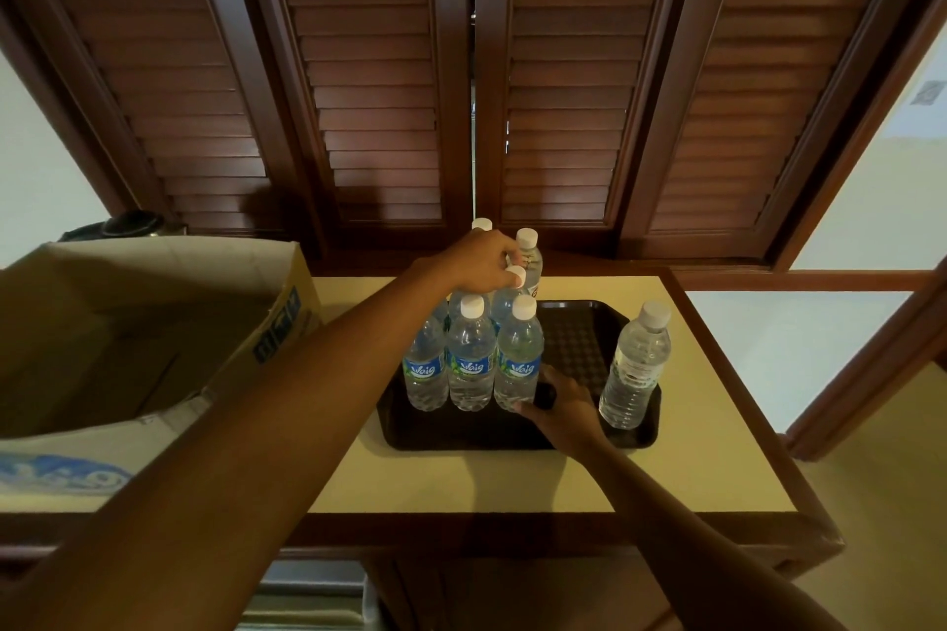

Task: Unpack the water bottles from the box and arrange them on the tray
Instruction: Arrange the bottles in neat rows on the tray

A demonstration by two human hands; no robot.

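Bottles (pixel 470 359) crowd the tray's (pixel 589 323) left; left hand (pixel 481 261) pinches a rear cap, right hand (pixel 561 405) steadies the front bottle (pixel 518 359). Lower it straight, avoiding neighbours.

Home or guest room, dark louvered wooden shutters (pixel 369 82), wood-trimmed table (pixel 512 477)

Left hand (pixel 481 261) curled, arm outstretched; right hand (pixel 561 405) reaching forward.

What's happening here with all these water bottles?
A person is setting water bottles upright on a dark tray. The left hand is on the caps at the back of the cluster; the right hand touches the front-right bottle. One bottle stands apart at the tray's right end. An opened cardboard box sits left.
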